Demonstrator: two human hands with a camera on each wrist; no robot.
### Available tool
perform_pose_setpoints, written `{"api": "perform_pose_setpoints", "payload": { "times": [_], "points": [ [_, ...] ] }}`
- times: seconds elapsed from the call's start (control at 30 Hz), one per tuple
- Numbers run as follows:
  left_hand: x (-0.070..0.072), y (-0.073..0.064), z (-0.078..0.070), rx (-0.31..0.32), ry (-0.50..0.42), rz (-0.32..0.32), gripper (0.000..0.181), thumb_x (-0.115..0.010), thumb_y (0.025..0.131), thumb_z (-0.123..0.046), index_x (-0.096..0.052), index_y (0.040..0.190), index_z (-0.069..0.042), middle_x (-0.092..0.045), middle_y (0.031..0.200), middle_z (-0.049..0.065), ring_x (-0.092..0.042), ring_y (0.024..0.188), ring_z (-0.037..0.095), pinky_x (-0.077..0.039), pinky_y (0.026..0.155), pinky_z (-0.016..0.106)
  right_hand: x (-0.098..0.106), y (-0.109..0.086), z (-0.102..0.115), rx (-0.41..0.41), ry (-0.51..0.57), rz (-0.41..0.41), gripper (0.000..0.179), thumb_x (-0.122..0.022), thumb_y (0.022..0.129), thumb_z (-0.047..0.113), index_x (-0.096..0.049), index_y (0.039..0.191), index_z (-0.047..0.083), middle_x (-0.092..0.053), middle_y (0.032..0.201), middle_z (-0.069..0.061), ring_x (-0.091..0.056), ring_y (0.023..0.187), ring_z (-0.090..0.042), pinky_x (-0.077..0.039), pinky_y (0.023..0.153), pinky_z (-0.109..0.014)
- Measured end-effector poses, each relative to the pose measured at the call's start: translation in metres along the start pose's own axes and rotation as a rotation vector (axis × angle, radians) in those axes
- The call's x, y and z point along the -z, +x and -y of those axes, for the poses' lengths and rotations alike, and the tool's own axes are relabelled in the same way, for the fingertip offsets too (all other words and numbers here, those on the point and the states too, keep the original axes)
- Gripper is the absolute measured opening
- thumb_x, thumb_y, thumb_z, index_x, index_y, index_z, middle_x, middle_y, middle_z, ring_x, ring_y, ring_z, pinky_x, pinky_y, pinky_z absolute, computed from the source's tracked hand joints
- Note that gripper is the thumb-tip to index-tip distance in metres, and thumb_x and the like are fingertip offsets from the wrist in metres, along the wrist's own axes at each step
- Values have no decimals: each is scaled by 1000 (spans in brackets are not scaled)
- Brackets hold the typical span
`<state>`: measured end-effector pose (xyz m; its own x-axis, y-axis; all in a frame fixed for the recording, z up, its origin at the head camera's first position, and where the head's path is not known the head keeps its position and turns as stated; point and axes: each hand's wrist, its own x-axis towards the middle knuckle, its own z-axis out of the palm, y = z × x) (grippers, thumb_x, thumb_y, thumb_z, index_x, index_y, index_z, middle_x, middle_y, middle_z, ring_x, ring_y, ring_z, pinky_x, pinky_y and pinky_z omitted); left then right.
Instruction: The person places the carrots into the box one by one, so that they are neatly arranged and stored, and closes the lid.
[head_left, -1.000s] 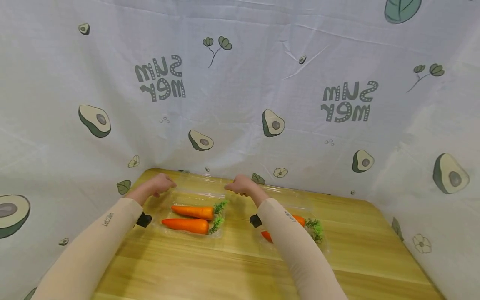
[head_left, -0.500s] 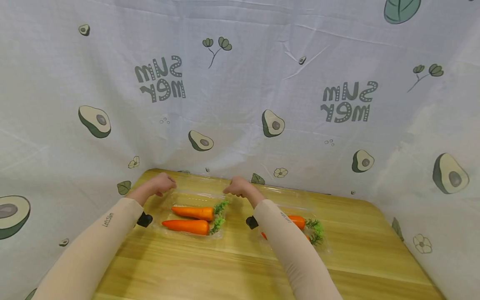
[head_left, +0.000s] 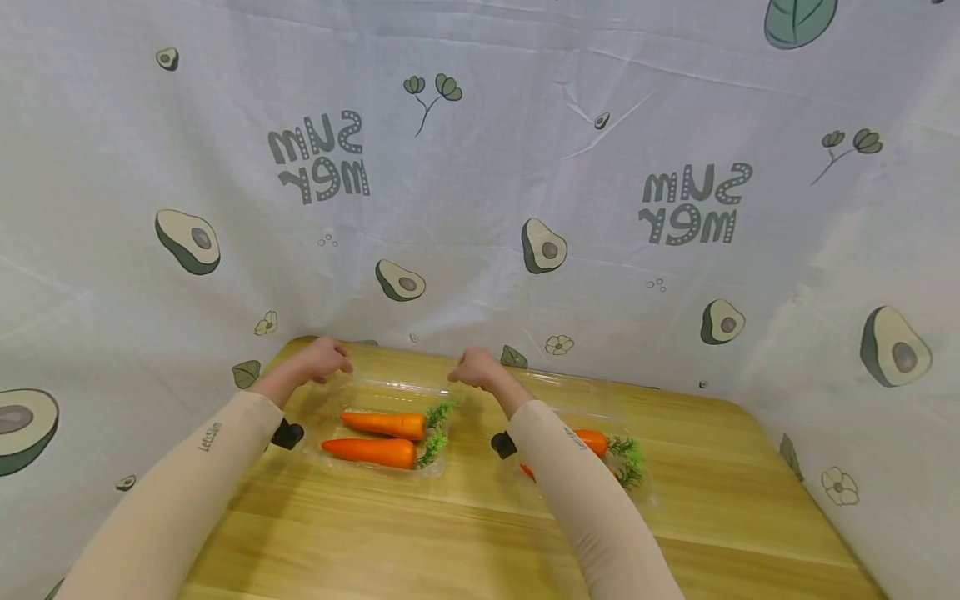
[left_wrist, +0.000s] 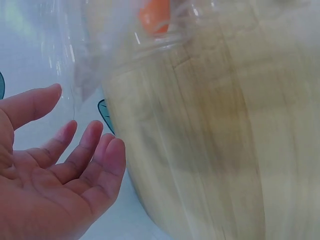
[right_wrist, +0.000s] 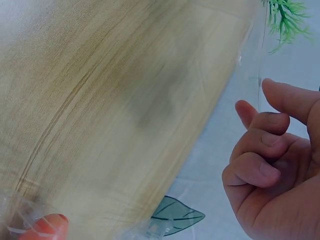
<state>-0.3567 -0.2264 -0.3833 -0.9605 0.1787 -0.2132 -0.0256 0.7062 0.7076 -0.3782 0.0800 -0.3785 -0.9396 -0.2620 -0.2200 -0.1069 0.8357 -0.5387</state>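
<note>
A clear plastic clamshell box (head_left: 427, 471) holds two orange carrots, a far carrot (head_left: 386, 425) and a near carrot (head_left: 371, 452), with green tops pointing right. Its clear lid (head_left: 397, 386) is hinged at the back and stands raised. My left hand (head_left: 321, 360) pinches the lid's left side; in the left wrist view the thumb (left_wrist: 42, 102) and index finger lie either side of a thin clear edge. At the lid's right side, my right hand (head_left: 476, 371) pinches likewise, its thumb (right_wrist: 287, 97) and index finger around the clear edge. The exact contact is hard to see.
A second clear box (head_left: 648, 500) with carrots (head_left: 592, 442) stands to the right, its lid (head_left: 573, 392) laid back and open. My right sleeve (head_left: 585, 500) partly covers it. The wooden table (head_left: 390, 542) ends at a white printed curtain (head_left: 465, 183) behind.
The left box's lid has tilted up from lying back against the table. My left hand has risen slightly. My right forearm shifted a little left; the carrots have stayed put.
</note>
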Motion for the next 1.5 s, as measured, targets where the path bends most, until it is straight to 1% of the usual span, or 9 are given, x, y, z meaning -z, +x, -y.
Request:
{"api": "perform_pose_setpoints", "payload": {
  "times": [0.3,0.6,0.87,1.07,1.13,1.2,1.3,1.37,1.5],
  "points": [
    [1,-3,-4,-30,-8,-45,50,-58,99,-13,-47,138,15,-45,143,33,-51,124,44,-53,92,49,3,-7,-1,59,23,-52,58,-67,95,17,-33,48,17,-20,49,6,-17,45,-11,-24,46,-28],
    [4,-6,-7,-41,-2,-138,35,-58,99,-11,-56,124,12,-56,126,28,-54,98,31,-52,77,36,6,-12,1,102,38,-115,56,-66,97,18,-35,50,17,-23,49,6,-18,47,-10,-22,48,-27],
    [8,-10,-9,-51,-37,-159,43,-49,105,-22,-51,133,10,-52,135,30,-54,117,42,-51,94,49,7,-22,4,105,30,-168,47,-66,98,21,-45,57,15,-25,52,5,-21,49,-11,-24,49,-28],
    [9,-14,-10,-58,-63,-202,40,-49,105,-24,-53,129,8,-55,124,28,-53,97,33,-49,87,47,8,-27,6,148,13,-192,50,-64,99,22,-43,54,15,-24,51,5,-20,48,-11,-22,48,-27],
    [10,-15,-9,-62,-74,-220,37,-49,105,-23,-54,127,7,-56,117,25,-52,90,29,-49,86,47,9,-29,6,165,1,-201,43,-64,99,22,-56,59,10,-33,52,4,-25,48,-12,-25,48,-27],
    [10,-16,-9,-67,-86,-229,35,-49,106,-22,-55,126,7,-56,111,23,-51,85,27,-48,84,47,9,-32,6,182,-23,-222,32,-64,99,23,-71,73,6,-52,59,2,-37,51,-12,-33,51,-27],
    [11,-17,-9,-77,-88,-244,34,-50,106,-23,-56,124,6,-56,109,22,-50,83,25,-47,79,43,9,-36,4,194,-36,-246,25,-63,100,23,-78,101,4,-73,91,-7,-55,62,-16,-44,60,-31],
    [11,-19,-10,-91,-84,-252,36,-50,106,-24,-57,125,6,-56,114,24,-51,87,26,-46,78,41,9,-39,4,195,-36,-259,24,-63,100,24,-78,106,5,-74,107,-10,-60,70,-18,-48,65,-33],
    [11,-24,-8,-112,-85,-282,36,-51,106,-25,-58,125,4,-57,126,25,-54,104,33,-47,87,44,8,-44,8,201,-26,-263,24,-62,100,23,-77,108,6,-73,109,-10,-61,72,-19,-49,66,-33]
  ]
}}
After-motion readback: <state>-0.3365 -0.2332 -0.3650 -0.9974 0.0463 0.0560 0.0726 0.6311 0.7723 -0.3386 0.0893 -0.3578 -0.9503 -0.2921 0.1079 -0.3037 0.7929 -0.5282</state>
